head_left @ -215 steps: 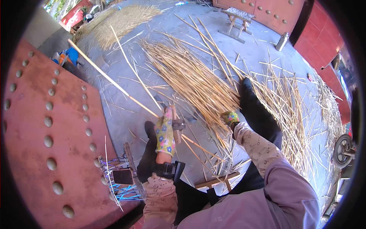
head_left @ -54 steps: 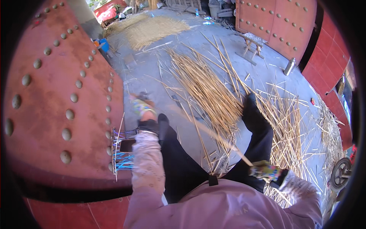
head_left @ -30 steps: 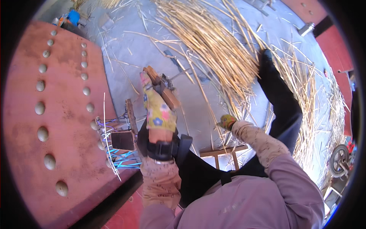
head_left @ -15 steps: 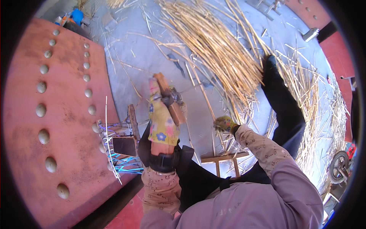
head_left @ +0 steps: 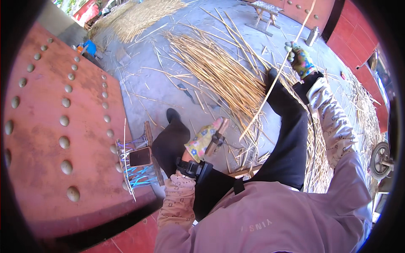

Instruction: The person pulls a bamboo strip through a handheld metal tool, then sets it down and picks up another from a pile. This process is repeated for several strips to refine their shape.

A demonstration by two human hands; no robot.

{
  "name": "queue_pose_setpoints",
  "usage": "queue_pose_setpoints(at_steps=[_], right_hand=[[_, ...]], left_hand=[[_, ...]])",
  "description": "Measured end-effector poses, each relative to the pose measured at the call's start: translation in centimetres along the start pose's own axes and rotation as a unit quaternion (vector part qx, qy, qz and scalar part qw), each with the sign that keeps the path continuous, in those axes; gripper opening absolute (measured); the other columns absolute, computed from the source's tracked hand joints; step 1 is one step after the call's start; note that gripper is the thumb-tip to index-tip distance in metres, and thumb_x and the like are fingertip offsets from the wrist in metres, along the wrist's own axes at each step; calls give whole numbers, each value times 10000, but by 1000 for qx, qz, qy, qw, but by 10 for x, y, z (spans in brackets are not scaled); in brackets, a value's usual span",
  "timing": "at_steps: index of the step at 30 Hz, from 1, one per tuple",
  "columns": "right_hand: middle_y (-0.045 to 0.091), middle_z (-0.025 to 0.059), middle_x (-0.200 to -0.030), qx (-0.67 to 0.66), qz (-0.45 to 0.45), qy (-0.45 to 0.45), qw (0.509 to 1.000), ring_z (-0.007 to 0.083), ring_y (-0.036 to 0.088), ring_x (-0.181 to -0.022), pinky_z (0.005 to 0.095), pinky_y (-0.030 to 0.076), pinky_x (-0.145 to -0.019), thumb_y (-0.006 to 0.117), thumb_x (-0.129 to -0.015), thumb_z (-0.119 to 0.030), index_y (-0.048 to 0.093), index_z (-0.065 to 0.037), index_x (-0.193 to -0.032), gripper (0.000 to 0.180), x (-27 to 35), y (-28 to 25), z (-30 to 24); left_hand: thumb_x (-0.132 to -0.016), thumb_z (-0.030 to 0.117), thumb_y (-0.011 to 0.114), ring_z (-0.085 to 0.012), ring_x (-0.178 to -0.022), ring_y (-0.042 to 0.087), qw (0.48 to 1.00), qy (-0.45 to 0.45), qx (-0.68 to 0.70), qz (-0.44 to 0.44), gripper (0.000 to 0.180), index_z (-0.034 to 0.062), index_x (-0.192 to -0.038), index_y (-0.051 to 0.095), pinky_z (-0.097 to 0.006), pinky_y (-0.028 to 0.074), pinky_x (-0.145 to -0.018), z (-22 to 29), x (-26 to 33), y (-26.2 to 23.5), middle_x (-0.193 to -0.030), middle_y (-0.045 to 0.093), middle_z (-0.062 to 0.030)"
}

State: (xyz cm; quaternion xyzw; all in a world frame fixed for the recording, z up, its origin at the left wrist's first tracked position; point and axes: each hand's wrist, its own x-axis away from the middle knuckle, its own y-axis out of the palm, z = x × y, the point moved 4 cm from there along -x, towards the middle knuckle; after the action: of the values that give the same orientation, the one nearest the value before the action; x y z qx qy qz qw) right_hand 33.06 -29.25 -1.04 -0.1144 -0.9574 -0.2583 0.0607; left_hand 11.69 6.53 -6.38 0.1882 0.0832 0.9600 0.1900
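My right hand [head_left: 302,63], in a flowered glove, is raised at the far right and closed around a long pale stalk [head_left: 275,84]. The stalk slants down from the top edge, its lower end near the middle. My left hand [head_left: 201,142], also gloved, is closed on a small brown wooden tool with a dark metal part [head_left: 217,141] in front of my lap. Stalk and tool are apart. Beyond them a thick bundle of tan stalks [head_left: 219,69] lies on the grey floor, its near end beside my right leg.
A red studded door panel [head_left: 46,139] fills the left. Beside it stands a strapped stool [head_left: 143,179] bearing a dark phone [head_left: 140,157]. Farther off are a small bench [head_left: 265,7], a metal flask [head_left: 312,36] and pale straw [head_left: 141,19]. More stalks [head_left: 363,111] line the right.
My right hand has swung from near my lap up to the far right, and a long stalk now shows in it. My left hand with the tool has come lower and to the right.
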Motion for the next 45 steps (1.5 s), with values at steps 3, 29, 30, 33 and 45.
queue_pose_setpoints(at_steps=[3,29,30,33,45], right_hand=[[583,94,-706,0,45,-16,999,110,461,-451,221,387,-397,446,-844,-147,523,4,-899,179,19,-22,-14],[591,84,-697,-9,-40,-40,998,122,514,-481,215,411,-413,499,-821,-150,541,-25,-871,141,50,-15,-3],[589,81,-692,-3,-18,-74,997,122,513,-479,214,411,-412,498,-821,-144,540,-29,-869,132,51,-14,-1],[578,67,-655,-61,-10,-19,998,117,505,-457,224,416,-388,495,-819,-135,538,-36,-855,114,55,-3,23],[567,88,-885,49,-250,127,959,174,570,-708,280,476,-575,510,-801,-217,480,-29,-1026,295,130,81,111]], left_hand=[[-826,248,430,-161,-759,488,992,67,-101,-28,400,42,-1168,404,-264,396,-667,-6,18,16,-918,507,-71],[-725,24,513,-277,-913,484,957,50,-278,-62,513,30,-1212,354,-274,387,-773,-5,28,45,-1043,482,-137],[-722,22,517,-281,-917,483,958,61,-270,-78,521,32,-1216,350,-275,387,-774,-3,26,48,-1047,481,-138],[-726,26,516,-259,-872,495,959,-41,-273,-65,520,31,-1217,348,-271,394,-757,-8,20,52,-1005,490,-135],[-796,474,451,-85,-420,398,990,-92,11,108,404,96,-659,490,-207,327,-400,14,-4,66,-511,445,22]])
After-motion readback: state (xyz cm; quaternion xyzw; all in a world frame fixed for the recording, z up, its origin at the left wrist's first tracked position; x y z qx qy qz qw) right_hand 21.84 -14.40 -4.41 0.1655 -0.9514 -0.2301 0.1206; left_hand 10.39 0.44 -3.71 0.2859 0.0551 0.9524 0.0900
